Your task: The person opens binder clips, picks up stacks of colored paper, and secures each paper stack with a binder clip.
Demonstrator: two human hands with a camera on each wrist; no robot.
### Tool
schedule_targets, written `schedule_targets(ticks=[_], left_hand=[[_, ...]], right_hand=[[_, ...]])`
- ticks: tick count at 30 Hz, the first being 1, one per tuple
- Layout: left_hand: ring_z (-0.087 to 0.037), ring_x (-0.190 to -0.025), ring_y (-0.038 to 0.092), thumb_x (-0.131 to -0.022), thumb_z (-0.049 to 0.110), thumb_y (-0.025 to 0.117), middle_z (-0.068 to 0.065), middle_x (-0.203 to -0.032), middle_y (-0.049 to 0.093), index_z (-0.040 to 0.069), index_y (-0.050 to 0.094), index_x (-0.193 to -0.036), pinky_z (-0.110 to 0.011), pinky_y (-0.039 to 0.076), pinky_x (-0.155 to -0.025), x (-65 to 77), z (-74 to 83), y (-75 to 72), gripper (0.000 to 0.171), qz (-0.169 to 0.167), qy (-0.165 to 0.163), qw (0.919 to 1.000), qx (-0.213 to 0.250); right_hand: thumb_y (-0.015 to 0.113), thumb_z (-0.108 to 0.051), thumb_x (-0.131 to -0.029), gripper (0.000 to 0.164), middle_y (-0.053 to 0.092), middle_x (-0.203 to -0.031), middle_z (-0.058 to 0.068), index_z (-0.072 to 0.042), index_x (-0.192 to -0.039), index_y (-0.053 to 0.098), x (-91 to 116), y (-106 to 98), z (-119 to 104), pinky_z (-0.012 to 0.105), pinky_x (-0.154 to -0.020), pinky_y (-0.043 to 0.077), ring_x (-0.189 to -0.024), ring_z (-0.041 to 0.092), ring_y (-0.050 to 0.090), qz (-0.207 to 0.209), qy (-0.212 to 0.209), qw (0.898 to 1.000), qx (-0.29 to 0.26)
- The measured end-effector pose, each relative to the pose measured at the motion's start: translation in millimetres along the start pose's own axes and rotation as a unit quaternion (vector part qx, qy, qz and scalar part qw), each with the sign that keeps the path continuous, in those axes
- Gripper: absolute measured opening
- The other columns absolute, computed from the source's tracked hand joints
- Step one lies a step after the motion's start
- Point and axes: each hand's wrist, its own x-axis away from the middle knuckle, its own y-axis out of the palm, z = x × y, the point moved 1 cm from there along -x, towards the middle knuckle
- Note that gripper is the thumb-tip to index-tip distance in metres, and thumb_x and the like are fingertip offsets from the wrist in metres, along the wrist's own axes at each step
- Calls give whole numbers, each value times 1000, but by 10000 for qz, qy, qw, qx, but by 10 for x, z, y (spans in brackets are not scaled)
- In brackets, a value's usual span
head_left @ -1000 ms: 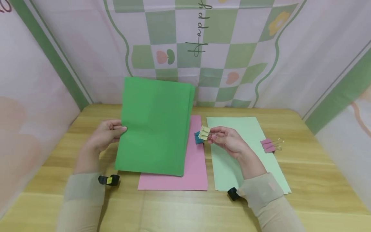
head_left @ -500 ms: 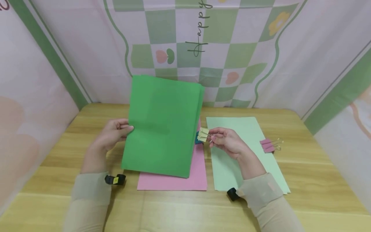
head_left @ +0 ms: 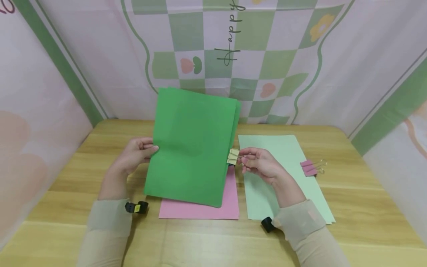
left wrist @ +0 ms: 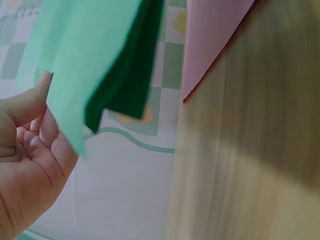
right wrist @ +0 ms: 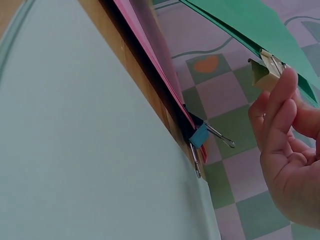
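Observation:
My left hand (head_left: 135, 155) pinches the left edge of several green sheets (head_left: 191, 148), thumb in front. The sheets are held up and tilted, slightly fanned at their right and lower edges. A pale yellow binder clip (head_left: 233, 157) is pinched by its wire handles in my right hand (head_left: 261, 165). The clip's mouth meets the right edge of the green sheets. Below lie pink sheets (head_left: 200, 211), partly hidden by the green ones. In the right wrist view, a blue binder clip (right wrist: 199, 136) sits on the pink sheets' edge.
To the right, pale mint sheets (head_left: 261, 200) lie on the wooden table (head_left: 200, 244), with a pink binder clip (head_left: 308, 168) on their right edge. A patterned cloth (head_left: 253, 33) hangs behind the table.
My left hand has carried the green sheets to the right, up to the yellow binder clip. My right hand has barely moved. The blue clip is now mostly covered in the head view.

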Motion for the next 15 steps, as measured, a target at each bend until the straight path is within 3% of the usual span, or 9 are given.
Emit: schedule_targets(ticks=[8,15], left_hand=[[-3,-81,68,-102,4,51,11,-85,70,-12,51,-133,-25,61,-80,1,-16,-2,35,-10,-26,10000,-5],[-4,-82,69,-103,6,51,11,-87,71,-11,52,-133,-26,61,-81,-22,-7,15,35,-41,-12,10000,-15]], right_hand=[[50,-1,-102,29,69,-95,0,8,-129,46,4,20,11,17,-57,51,-58,4,55,-72,79,9999,-1],[51,-2,-101,32,70,-96,0,10,-130,45,-5,27,-7,17,-55,50,-57,4,54,-86,129,9999,38]])
